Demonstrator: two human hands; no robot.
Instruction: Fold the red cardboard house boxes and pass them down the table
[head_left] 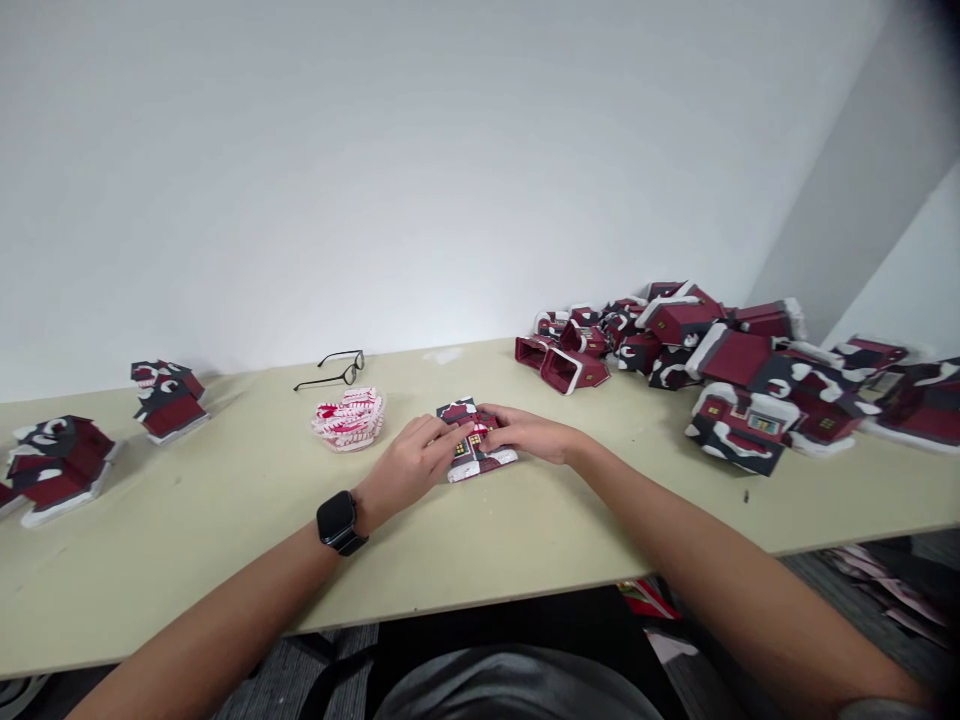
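A small model house [487, 461] with dark red walls, yellow windows and a white snowy base lies in front of me on the table. My left hand [411, 460], with a black watch at the wrist, grips its left side, the index finger reaching across the front. From the right, my right hand [529, 434] holds it, fingers round the upper edge and thumb on the front. A small red-and-white piece [478, 430] shows between the fingertips on the front wall; which hand presses it I cannot tell. My fingers hide part of the front.
Left of the house stands a bundle of red-and-white pieces [349, 420], with black glasses [345, 374] behind it. Many model houses are heaped at the right [739, 365]. Other houses [169, 400] stand at the left. The pale table [420, 560] meets a white wall.
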